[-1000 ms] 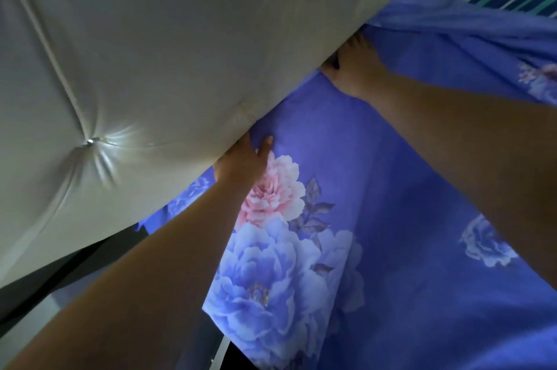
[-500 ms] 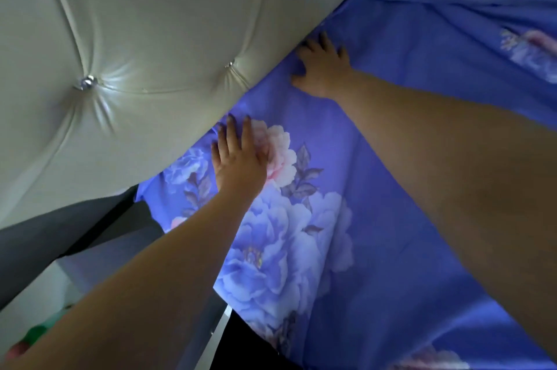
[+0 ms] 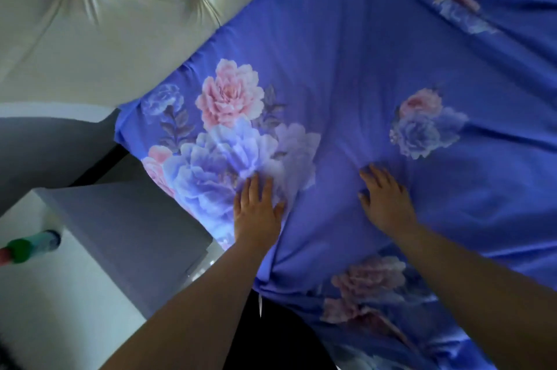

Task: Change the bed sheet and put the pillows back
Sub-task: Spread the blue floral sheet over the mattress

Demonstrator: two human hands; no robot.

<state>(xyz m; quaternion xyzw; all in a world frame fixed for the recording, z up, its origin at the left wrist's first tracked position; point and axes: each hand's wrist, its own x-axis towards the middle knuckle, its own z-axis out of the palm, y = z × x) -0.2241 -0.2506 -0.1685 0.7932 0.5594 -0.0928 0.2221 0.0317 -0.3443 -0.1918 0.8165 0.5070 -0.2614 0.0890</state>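
Fingers: straight and slightly apart on both the left hand [image 3: 258, 213] and right hand [image 3: 387, 203], pressing flat, gripping nothing.
Sheet [image 3: 346, 74]: blue floral, spread over the bed, top edge touching the headboard [image 3: 126, 38].
Axis: probably runs from headboard toward lower right.
Risk: sliding palms could bunch fabric or pull the tucked edge loose.

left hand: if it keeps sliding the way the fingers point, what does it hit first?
Likely only more of the blue floral sheet. The left hand lies flat on it, fingers aimed up-frame; the tufted cream headboard seems next, though depth is unclear.
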